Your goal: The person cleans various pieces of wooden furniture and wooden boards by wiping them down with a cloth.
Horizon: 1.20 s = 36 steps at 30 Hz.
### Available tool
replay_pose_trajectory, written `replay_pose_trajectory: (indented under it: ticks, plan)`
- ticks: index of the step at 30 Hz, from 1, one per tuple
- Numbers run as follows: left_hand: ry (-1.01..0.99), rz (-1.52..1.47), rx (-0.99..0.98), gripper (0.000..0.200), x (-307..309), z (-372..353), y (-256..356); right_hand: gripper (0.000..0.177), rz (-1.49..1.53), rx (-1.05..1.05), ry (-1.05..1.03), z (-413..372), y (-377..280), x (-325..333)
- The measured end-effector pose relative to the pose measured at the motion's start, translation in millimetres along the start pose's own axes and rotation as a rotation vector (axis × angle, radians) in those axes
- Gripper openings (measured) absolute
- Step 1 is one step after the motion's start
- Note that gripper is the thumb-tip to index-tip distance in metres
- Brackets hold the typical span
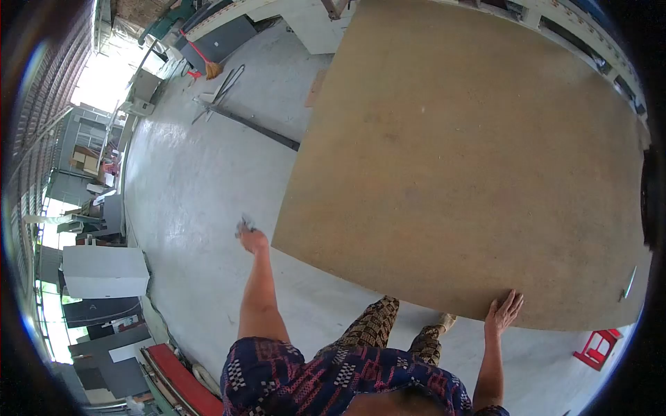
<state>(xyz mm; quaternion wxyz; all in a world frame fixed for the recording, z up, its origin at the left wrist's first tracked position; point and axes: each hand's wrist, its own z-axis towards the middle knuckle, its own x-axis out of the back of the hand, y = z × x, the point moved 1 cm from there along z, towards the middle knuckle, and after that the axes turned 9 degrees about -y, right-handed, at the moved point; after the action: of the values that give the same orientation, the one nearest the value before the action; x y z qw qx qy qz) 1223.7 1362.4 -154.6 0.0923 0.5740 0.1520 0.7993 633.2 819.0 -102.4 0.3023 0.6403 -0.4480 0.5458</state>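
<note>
A large brown board fills the right half of the head view, its near edge in front of the body. My right hand lies on the board near that edge, palm down, fingers spread, holding nothing. My left hand is stretched out beyond the board's left corner, over the grey floor. Its fingers are closed on a small crumpled grey thing, perhaps a cloth. A small thin pale tool lies on the board's right side.
A red stool stands at the lower right. A long dark metal bar and a broom are at the upper left. White and grey panels and a red padded piece line the left side.
</note>
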Motion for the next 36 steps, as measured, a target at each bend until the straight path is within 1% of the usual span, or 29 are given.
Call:
replay_pose_trajectory:
  ticks: [1, 2, 4, 5, 6, 7, 8, 9, 10, 12, 13, 15, 18, 20, 21, 22, 23, 24, 25, 26, 29, 30, 31, 32, 33, 34, 35, 36]
  plan:
    - [-0.069, -0.073, 0.016, 0.04, 8.1, 6.5, 32.4, 0.066, -0.014, 0.006, 0.0, -0.8, 0.0, -0.6]
    - [-0.14, -0.151, 0.03, 0.043, 19.6, 11.8, 97.3, 0.065, -0.03, 0.008, 0.003, -1.4, -1.1, -0.4]
    - [-0.194, -0.244, -0.332, 0.046, 12.8, 2.9, 208.2, 0.065, -0.019, -0.039, -0.094, 1.8, -9.1, 5.4]
    - [-0.323, -0.335, -0.456, 0.048, 15.5, -12.0, 272.3, 0.065, -0.022, -0.082, -0.14, 0.0, -8.3, 9.6]
    - [-0.435, -0.428, -0.513, 0.048, 13.6, -37.0, 334.8, 0.065, -0.006, -0.063, -0.118, -2.3, -6.7, 12.0]
    - [-0.506, -0.407, -0.662, 0.051, 5.4, -67.0, 387.9, 0.066, 0.011, -0.041, -0.093, -1.9, -6.9, 11.0]
    - [-0.839, -0.427, -0.607, 0.05, 14.8, -97.4, 445.0, 0.066, 0.03, -0.013, -0.069, -2.4, -6.7, 11.5]
    - [-0.709, -0.521, -0.86, 0.051, -33.5, -144.5, 468.3, 0.067, 0.036, -0.012, -0.073, -3.7, -6.1, 12.6]
    - [-1.122, -0.582, -0.841, 0.051, 2.8, -167.5, 518.8, 0.067, 0.041, -0.007, -0.079, -3.1, -5.8, 13.6]
    - [-1.25, -0.708, -1.06, 0.049, -36.8, -250.8, 568.8, 0.069, 0.049, 0.012, -0.085, -0.4, -4.3, 13.1]
    - [-1.235, -0.45, -1.219, 0.045, -20.6, -273.1, 596.5, 0.069, 0.054, 0.024, -0.076, -1.1, -3.2, 12.8]
    - [-1.116, -0.328, -1.464, 0.041, -25.2, -314.4, 622.0, 0.069, 0.064, 0.055, -0.056, 0.1, -3.2, 12.2]
    - [-1.182, -0.313, -1.498, 0.04, -27.3, -300.3, 630.8, 0.071, 0.064, -0.01, -0.14, 2.3, -7.2, 17.9]
    - [-1.028, -0.263, -1.491, 0.041, -84.8, -287.7, 627.0, 0.071, 0.072, -0.024, -0.17, 1.2, -7.7, 18.7]
    - [-1.122, -0.343, -1.225, 0.042, -87.5, -255.4, 625.5, 0.072, 0.073, -0.019, -0.173, 1.4, -7.4, 18.3]
    - [-1.195, -0.416, -0.95, 0.044, -85.1, -208.5, 615.1, 0.072, 0.074, -0.012, -0.176, 1.4, -7.1, 18.0]
    - [-1.217, -0.554, -0.764, 0.05, -79.8, -159.1, 599.9, 0.071, 0.08, -0.013, -0.175, 1.9, -8.0, 18.0]
    - [-1.108, -0.558, -0.558, 0.053, -107.8, -121.2, 577.5, 0.071, 0.085, -0.013, -0.174, 1.5, -8.2, 18.5]
    - [-1.005, -0.636, -0.361, 0.053, -108.2, -76.2, 551.6, 0.07, 0.09, -0.013, -0.174, 1.4, -8.1, 18.6]
    - [-1.0, -0.683, -0.161, 0.049, -41.3, -29.0, 531.3, 0.07, 0.085, -0.012, -0.178, 2.0, -8.1, 18.2]
    - [-0.66, -0.473, -0.139, 0.028, -93.0, 81.3, 362.9, 0.07, 0.076, -0.015, -0.185, 1.3, -7.0, 17.0]
    - [-0.455, 0.085, -0.152, 0.03, -93.1, 101.4, 300.0, 0.069, 0.076, -0.013, -0.185, 1.4, -6.7, 16.6]
    - [-0.126, 0.273, -0.366, 0.032, -145.4, 129.4, 180.3, 0.069, 0.078, -0.009, -0.184, 1.8, -6.9, 16.8]
    - [-0.22, 0.14, -0.083, 0.031, -121.7, 140.4, 137.8, 0.07, 0.077, -0.008, -0.183, 1.6, -7.0, 17.6]
    - [-0.298, -0.229, 0.245, 0.029, -92.8, 143.0, 127.8, 0.07, 0.078, -0.005, -0.184, 1.2, -7.5, 18.6]
    - [-0.305, -0.475, 0.414, 0.028, -75.5, 141.1, 127.4, 0.07, 0.079, 0.002, -0.183, 1.7, -8.6, 17.9]
    - [-0.309, -0.615, 0.443, 0.028, -64.1, 135.6, 144.7, 0.071, 0.063, 0.014, -0.169, 1.8, -7.6, 15.3]
    - [-0.305, -0.44, 0.313, 0.027, -17.7, 104.4, 219.7, 0.071, 0.046, 0.028, -0.154, 1.4, -5.0, 13.0]
